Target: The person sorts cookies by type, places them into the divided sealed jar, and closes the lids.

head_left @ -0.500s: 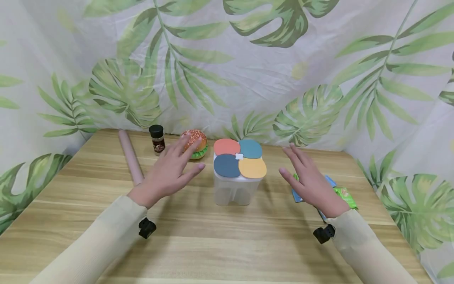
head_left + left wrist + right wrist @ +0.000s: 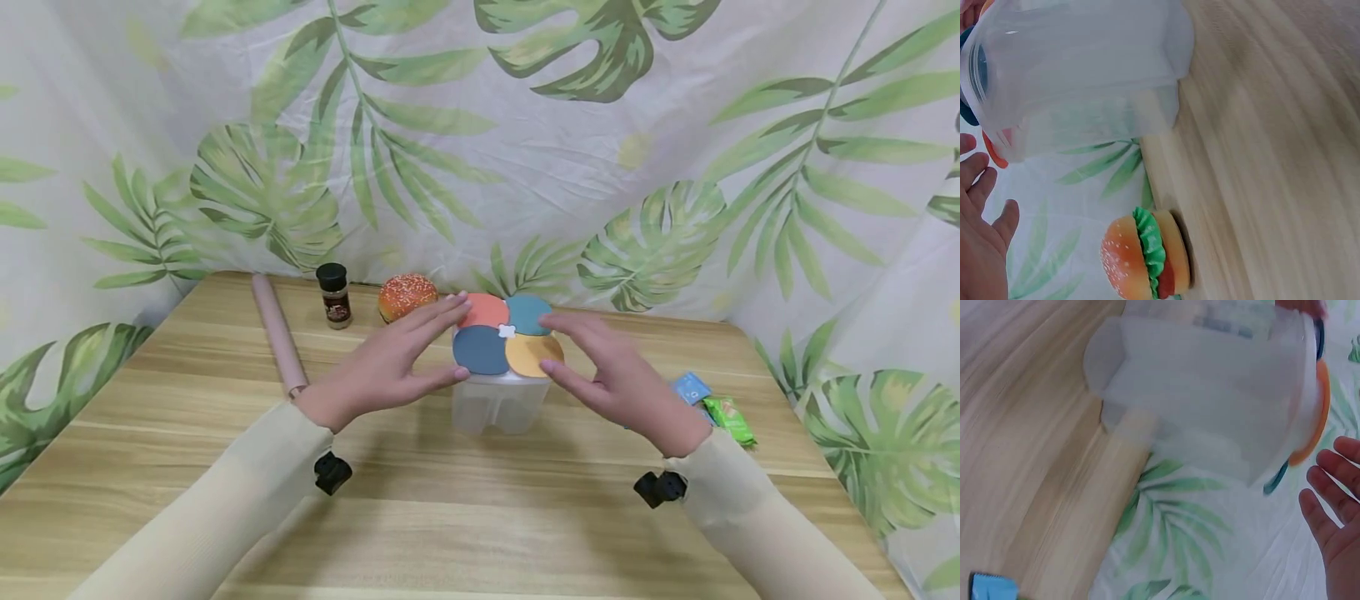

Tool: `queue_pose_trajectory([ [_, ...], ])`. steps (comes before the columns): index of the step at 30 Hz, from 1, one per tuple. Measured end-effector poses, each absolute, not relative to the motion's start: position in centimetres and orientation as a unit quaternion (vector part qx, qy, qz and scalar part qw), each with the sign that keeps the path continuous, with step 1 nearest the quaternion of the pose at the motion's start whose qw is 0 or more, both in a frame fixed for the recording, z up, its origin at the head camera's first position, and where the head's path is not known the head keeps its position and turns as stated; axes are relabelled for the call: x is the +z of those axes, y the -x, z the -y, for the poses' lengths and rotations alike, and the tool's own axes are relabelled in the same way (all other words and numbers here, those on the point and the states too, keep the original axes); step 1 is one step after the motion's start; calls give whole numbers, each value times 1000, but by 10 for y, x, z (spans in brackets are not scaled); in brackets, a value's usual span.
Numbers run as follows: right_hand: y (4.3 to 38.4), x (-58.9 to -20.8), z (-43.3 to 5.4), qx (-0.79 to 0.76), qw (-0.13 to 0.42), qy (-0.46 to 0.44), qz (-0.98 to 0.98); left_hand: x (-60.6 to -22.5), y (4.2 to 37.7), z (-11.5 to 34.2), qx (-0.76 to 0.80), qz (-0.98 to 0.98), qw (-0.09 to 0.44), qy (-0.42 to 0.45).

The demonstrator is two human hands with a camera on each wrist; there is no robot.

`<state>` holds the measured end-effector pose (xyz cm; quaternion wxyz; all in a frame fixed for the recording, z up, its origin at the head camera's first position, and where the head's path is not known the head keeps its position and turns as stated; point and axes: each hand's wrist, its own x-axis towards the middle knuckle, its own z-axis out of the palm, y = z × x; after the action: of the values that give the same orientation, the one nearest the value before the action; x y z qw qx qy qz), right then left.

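A clear plastic storage container with a four-part lid in coral, teal, navy and yellow stands mid-table. My left hand is at the lid's left side, fingers extended, fingertips right at the coral and navy parts. On the opposite side my right hand has its fingertips over the edges of the teal and yellow parts, fingers loosely extended. Both wrist views show the see-through container walls, with nothing visible inside. Neither hand grips anything.
Behind my left hand sit a toy hamburger and a black-capped spice jar. A rolling pin lies at the left. Small blue and green packets lie at the right, partly behind my right hand. A leaf-patterned cloth hangs behind the table.
Both hands have moved inward from either side to the container's lid. The container stays where it was. The hamburger and blue packet show more fully now.
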<state>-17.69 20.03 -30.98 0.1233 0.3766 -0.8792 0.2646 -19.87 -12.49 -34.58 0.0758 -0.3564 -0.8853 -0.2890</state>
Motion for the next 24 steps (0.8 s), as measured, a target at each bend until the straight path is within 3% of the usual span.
queue_pose_trajectory([
  [7, 174, -308, -172, 229, 104, -403, 880, -344, 204, 118, -272, 882, 65, 379],
  [24, 176, -311, -155, 132, 165, -429, 878, -342, 202, 114, -247, 889, 80, 377],
])
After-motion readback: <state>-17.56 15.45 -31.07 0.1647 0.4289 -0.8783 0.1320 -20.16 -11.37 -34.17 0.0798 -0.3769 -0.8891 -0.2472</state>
